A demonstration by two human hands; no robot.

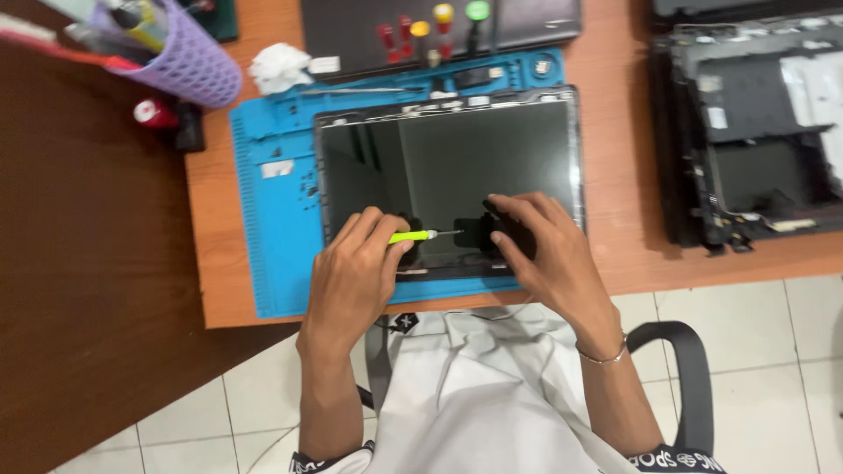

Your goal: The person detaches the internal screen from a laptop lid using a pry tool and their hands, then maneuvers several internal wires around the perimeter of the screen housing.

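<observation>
A bare laptop screen panel [457,167] lies face up on a blue work mat [272,228]. My left hand [356,276] grips a small screwdriver with a yellow-green handle [413,236], its thin tip pointing right toward a black hinge part [470,233] at the panel's near edge. My right hand [549,250] rests on the panel's lower right, fingers pressing on that black part. Both hands sit at the near edge of the panel, a few centimetres apart.
A purple mesh pot of tools [180,57] stands far left. A rack of coloured-handled screwdrivers [430,31] and a white crumpled tissue [279,66] lie behind the mat. An opened laptop chassis [746,132] sits at right. A black chair arm [680,351] curves below.
</observation>
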